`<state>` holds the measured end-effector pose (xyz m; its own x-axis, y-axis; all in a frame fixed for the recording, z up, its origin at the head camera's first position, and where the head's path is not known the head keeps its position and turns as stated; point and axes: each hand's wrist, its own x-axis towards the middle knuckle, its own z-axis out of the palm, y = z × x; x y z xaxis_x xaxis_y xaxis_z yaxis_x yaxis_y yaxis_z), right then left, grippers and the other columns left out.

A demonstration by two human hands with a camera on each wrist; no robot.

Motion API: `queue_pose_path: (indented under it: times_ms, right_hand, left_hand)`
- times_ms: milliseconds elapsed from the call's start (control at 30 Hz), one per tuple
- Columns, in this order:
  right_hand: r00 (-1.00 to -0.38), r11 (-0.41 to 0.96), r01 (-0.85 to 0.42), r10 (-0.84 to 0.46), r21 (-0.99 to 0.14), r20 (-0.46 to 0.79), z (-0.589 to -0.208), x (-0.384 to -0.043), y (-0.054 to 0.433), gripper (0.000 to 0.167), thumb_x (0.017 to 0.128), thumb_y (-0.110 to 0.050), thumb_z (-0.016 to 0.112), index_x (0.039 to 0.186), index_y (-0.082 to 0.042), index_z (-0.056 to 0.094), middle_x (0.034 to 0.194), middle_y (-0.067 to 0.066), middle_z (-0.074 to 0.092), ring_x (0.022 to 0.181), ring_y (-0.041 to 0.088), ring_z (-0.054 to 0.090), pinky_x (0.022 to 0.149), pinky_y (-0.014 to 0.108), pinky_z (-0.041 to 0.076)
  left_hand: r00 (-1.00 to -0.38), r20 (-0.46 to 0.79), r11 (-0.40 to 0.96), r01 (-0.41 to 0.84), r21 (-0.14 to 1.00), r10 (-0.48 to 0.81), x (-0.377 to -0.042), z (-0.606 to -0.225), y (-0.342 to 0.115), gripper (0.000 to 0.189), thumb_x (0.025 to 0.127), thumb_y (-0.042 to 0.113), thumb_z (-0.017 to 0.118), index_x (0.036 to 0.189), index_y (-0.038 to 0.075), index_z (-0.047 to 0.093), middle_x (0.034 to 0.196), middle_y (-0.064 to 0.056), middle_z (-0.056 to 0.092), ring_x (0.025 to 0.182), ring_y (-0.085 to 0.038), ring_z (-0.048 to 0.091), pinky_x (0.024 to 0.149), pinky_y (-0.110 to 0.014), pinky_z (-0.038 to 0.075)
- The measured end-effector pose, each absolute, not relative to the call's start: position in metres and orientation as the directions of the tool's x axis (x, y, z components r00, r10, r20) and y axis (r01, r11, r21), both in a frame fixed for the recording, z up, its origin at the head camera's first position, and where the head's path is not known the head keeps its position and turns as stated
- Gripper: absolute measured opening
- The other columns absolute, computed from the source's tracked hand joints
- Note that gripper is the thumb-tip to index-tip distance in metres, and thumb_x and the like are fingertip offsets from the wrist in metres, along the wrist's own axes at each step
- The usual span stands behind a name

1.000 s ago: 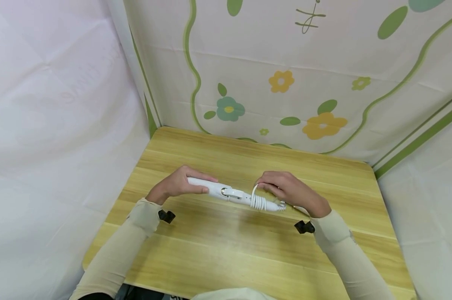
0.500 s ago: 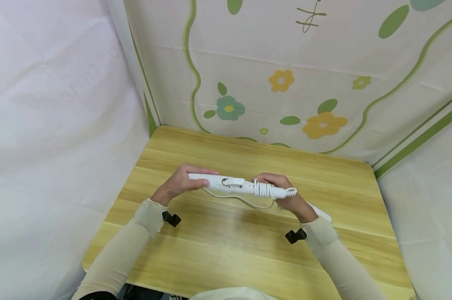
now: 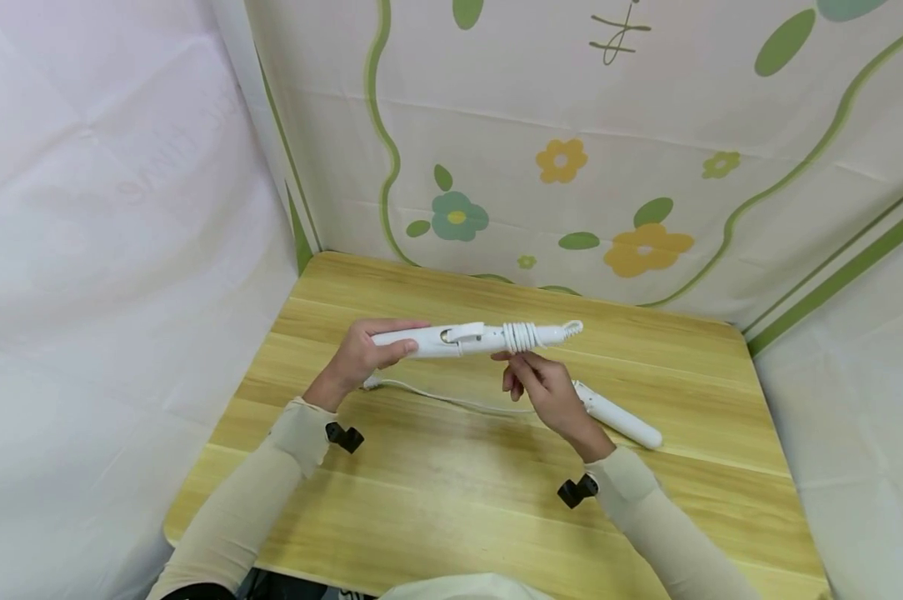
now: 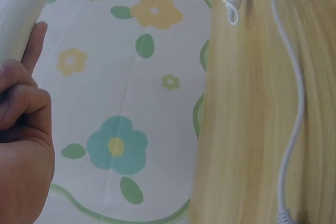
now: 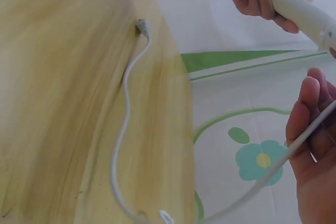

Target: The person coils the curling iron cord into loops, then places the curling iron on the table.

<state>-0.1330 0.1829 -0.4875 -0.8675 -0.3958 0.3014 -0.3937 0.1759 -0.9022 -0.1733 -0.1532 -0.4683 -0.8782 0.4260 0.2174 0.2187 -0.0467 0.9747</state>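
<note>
My left hand [image 3: 357, 354] grips the smooth end of a white wand-shaped electric appliance [image 3: 432, 342], held level above the table. A small lever [image 3: 466, 332] sits along its side. Several turns of white cord [image 3: 521, 337] wrap its right part, and a small loop tips its right end. Just below those coils is my right hand [image 3: 545, 387], fingers bent. In the right wrist view the cord [image 5: 294, 145] crosses between the fingers and thumb of that hand. The cord's free part [image 5: 118, 156] trails over the tabletop to a plug [image 5: 142, 27].
A second white rod-shaped piece [image 3: 622, 418] lies on the wooden table [image 3: 451, 500] beside my right wrist, partly hidden by it. White cloth with printed flowers [image 3: 496, 125] hangs behind the table. Plain white sheets [image 3: 122, 250] stand at the sides.
My left hand has raised the appliance. My right hand has gone from above the coils, behind the appliance, to just below it. The second white piece and the plug have come into sight.
</note>
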Motion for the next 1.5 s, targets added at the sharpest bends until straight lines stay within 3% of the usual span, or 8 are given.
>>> queue_pose_path:
  times_ms: [200, 333, 500, 667, 1000, 1100, 1300, 1500]
  right_hand:
    - [-0.874, 0.237, -0.388, -0.4, -0.891, 0.274, -0.493, -0.13, 0.184, 0.033, 0.119, -0.015, 0.046, 0.129, -0.005, 0.076, 0.078, 0.009, 0.066, 0.058, 0.016, 0.053, 0.053, 0.029, 0.046]
    - [-0.873, 0.255, -0.401, -0.398, -0.88, 0.282, -0.497, -0.129, 0.186, 0.03, 0.118, -0.011, 0.048, 0.129, -0.005, 0.075, 0.077, 0.006, 0.064, 0.054, 0.011, 0.046, 0.048, 0.025, 0.039]
    - [-0.861, 0.329, -0.465, -0.384, -0.821, 0.334, -0.497, -0.13, 0.188, 0.027, 0.115, -0.007, 0.053, 0.128, -0.009, 0.076, 0.078, -0.001, 0.065, 0.053, 0.003, 0.04, 0.045, 0.023, 0.035]
    - [-0.816, 0.439, -0.567, -0.41, -0.697, 0.407, -0.491, -0.134, 0.187, 0.022, 0.112, -0.004, 0.058, 0.121, -0.008, 0.077, 0.08, -0.006, 0.065, 0.058, 0.0, 0.04, 0.05, 0.021, 0.037]
    - [-0.649, 0.472, -0.761, -0.521, -0.446, 0.555, -0.47, -0.149, 0.204, 0.015, 0.101, 0.011, 0.066, 0.107, -0.001, 0.074, 0.081, 0.005, 0.068, 0.067, 0.013, 0.063, 0.061, 0.024, 0.054]
    - [-0.604, 0.493, -0.793, -0.55, -0.359, 0.577, -0.463, -0.156, 0.208, 0.012, 0.109, 0.0, 0.061, 0.106, -0.001, 0.073, 0.081, 0.004, 0.066, 0.067, 0.013, 0.058, 0.061, 0.029, 0.053]
    - [-0.551, 0.547, -0.81, -0.584, -0.212, 0.597, -0.452, -0.17, 0.211, 0.042, 0.119, -0.033, 0.042, 0.107, -0.003, 0.069, 0.081, 0.002, 0.063, 0.069, 0.014, 0.053, 0.067, 0.039, 0.052]
    - [-0.538, 0.538, -0.821, -0.618, -0.191, 0.573, -0.448, -0.179, 0.211, 0.008, 0.107, -0.006, 0.068, 0.113, -0.002, 0.072, 0.096, 0.009, 0.074, 0.083, 0.024, 0.069, 0.08, 0.047, 0.061]
  left_hand:
    - [-0.904, 0.265, -0.021, 0.274, 0.961, 0.335, -0.178, -0.463, -0.157, 0.037, 0.099, 0.001, 0.075, 0.134, -0.009, 0.072, 0.111, 0.011, 0.081, 0.072, -0.009, 0.057, 0.058, -0.02, 0.045]
    - [-0.915, 0.293, 0.002, 0.306, 0.952, 0.276, -0.18, -0.461, -0.159, 0.036, 0.098, 0.001, 0.077, 0.133, -0.007, 0.073, 0.111, 0.011, 0.081, 0.069, -0.006, 0.056, 0.056, -0.019, 0.046]
    - [-0.919, 0.336, 0.031, 0.35, 0.936, 0.207, -0.18, -0.461, -0.156, 0.036, 0.095, -0.001, 0.08, 0.13, -0.005, 0.076, 0.131, -0.009, 0.079, 0.094, -0.006, 0.071, 0.073, -0.019, 0.059]
    - [-0.914, 0.363, 0.095, 0.384, 0.918, 0.181, -0.18, -0.464, -0.151, 0.036, 0.094, 0.001, 0.083, 0.129, -0.002, 0.078, 0.132, -0.025, 0.075, 0.1, -0.013, 0.076, 0.075, -0.022, 0.062]
    - [-0.894, 0.388, 0.233, 0.436, 0.869, 0.225, -0.179, -0.472, -0.151, 0.035, 0.094, 0.009, 0.087, 0.128, 0.01, 0.082, 0.123, -0.015, 0.081, 0.078, -0.013, 0.073, 0.059, -0.024, 0.059]
    - [-0.887, 0.382, 0.276, 0.447, 0.851, 0.259, -0.178, -0.472, -0.15, 0.034, 0.094, 0.014, 0.088, 0.127, 0.014, 0.083, 0.122, -0.012, 0.081, 0.075, -0.016, 0.073, 0.057, -0.025, 0.058]
    - [-0.873, 0.339, 0.335, 0.455, 0.825, 0.351, -0.177, -0.47, -0.148, 0.035, 0.095, 0.02, 0.088, 0.129, 0.018, 0.083, 0.124, -0.01, 0.081, 0.081, -0.017, 0.075, 0.063, -0.028, 0.06]
    - [-0.823, 0.318, 0.335, 0.5, 0.799, 0.472, -0.177, -0.469, -0.149, 0.034, 0.095, 0.019, 0.087, 0.128, 0.016, 0.083, 0.123, -0.008, 0.082, 0.086, -0.015, 0.075, 0.067, -0.028, 0.061]
